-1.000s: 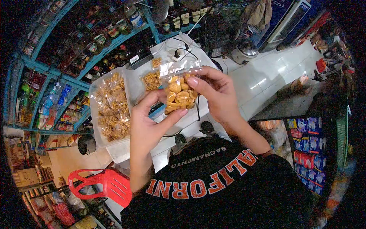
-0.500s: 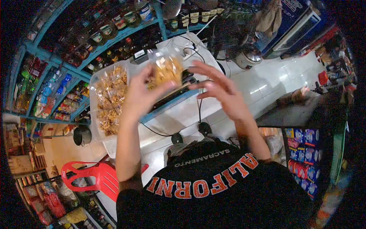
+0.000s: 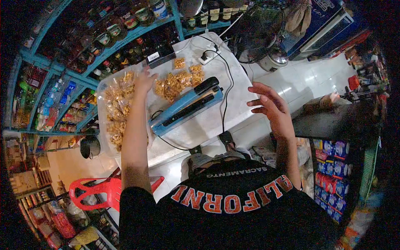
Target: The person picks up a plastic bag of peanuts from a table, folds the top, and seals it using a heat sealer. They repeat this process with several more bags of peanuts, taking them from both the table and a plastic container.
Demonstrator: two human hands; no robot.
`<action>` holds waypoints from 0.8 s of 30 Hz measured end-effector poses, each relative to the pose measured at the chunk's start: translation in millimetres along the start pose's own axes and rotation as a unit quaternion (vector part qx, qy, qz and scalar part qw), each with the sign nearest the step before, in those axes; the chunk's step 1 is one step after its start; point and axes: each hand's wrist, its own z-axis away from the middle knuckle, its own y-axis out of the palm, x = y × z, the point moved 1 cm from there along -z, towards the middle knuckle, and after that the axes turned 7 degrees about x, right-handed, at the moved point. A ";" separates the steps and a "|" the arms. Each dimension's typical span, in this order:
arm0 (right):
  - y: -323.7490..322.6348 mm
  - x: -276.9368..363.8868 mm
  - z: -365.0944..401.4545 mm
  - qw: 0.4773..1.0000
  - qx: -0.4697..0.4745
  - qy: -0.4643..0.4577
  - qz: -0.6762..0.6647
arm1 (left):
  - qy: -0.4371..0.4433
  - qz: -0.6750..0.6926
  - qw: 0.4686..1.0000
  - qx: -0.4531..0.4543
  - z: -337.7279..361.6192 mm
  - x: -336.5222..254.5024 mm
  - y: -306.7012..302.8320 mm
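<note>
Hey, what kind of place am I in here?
Probably a small shop: there are shelves crowded with bottles, blue and red packs in rows, and bagged snacks on a table.

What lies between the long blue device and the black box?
In the head view, clear snack packets lie between the blue device and the black box.

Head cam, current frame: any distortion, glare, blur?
Head view: wide-angle distortion bows the blue shelving, and the corners fall to grainy black; head view: glare on the floor tiles, glints on the bagged snacks; head view: left hand looks slightly soft, possibly motion blur.
</note>
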 end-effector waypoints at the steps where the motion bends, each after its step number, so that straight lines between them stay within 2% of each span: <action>1: 1.9 0.1 -1.2 1.000 0.003 0.002 -0.001 | -0.002 0.000 1.000 -0.002 2.1 -0.4 -10.2; 3: 5.2 0.5 -3.3 1.000 0.013 0.001 -0.002 | 0.062 0.093 0.994 -0.002 10.9 -1.0 -35.9; 4: 7.6 -0.5 -4.6 1.000 0.025 0.004 0.005 | 0.057 0.092 0.994 -0.008 21.2 -2.7 -46.2; 6: 14.0 -1.2 -7.4 0.999 0.047 0.008 0.013 | 0.120 0.151 0.977 -0.095 52.7 -6.7 -68.2; 7: 18.2 -1.5 -8.7 0.998 0.056 0.009 0.009 | 0.114 0.149 0.977 -0.102 71.9 -14.4 -77.5; 9: 27.1 -2.6 -11.0 0.997 0.073 0.011 0.006 | 0.017 0.151 0.978 -0.140 110.7 -41.3 -92.4; 10: 33.4 -3.4 -12.8 0.995 0.098 0.013 0.009 | -0.063 0.077 0.989 -0.110 124.2 -52.1 -98.9; 11: 40.2 -4.1 -14.3 0.992 0.124 0.015 0.012 | -0.068 0.077 0.988 -0.116 137.1 -61.1 -98.4; 13: 57.4 -4.8 -15.0 0.988 0.151 0.014 0.021 | -0.079 0.270 0.957 -0.070 161.0 -79.4 -86.6; 15: 80.6 -8.6 -17.7 0.984 0.177 0.012 0.031 | 0.032 0.434 0.898 -0.056 182.7 -91.4 -52.8; 16: 95.5 -10.6 -19.4 0.966 0.166 -0.155 0.124 | 0.013 0.528 0.849 0.002 197.6 -116.3 -46.7; 17: 108.4 -10.9 -18.2 0.913 0.147 -0.317 0.212 | -0.006 0.613 0.787 0.060 213.8 -140.7 -42.9; 18: 120.4 -11.6 -17.0 0.912 0.151 -0.318 0.211 | -0.045 0.686 0.718 0.106 231.1 -149.8 -33.9; 19: 133.0 -11.9 -15.0 0.864 0.187 -0.357 0.302 | -0.083 0.750 0.640 0.149 242.9 -154.4 -29.4; 20: 141.4 -12.4 -12.9 0.804 0.220 -0.394 0.388 | -0.082 0.750 0.641 0.143 246.0 -153.8 -31.4; 21: 143.3 -14.6 -14.3 0.803 0.223 -0.395 0.386 | -0.079 0.773 0.605 0.175 247.6 -153.5 -33.1; 23: 142.2 -24.5 -18.3 0.744 0.213 -0.415 0.478 | -0.071 0.813 0.528 0.237 252.6 -153.0 -36.1; 24: 136.1 -27.9 -22.9 0.741 0.200 -0.396 0.504 | -0.067 0.828 0.486 0.270 254.2 -152.6 -37.7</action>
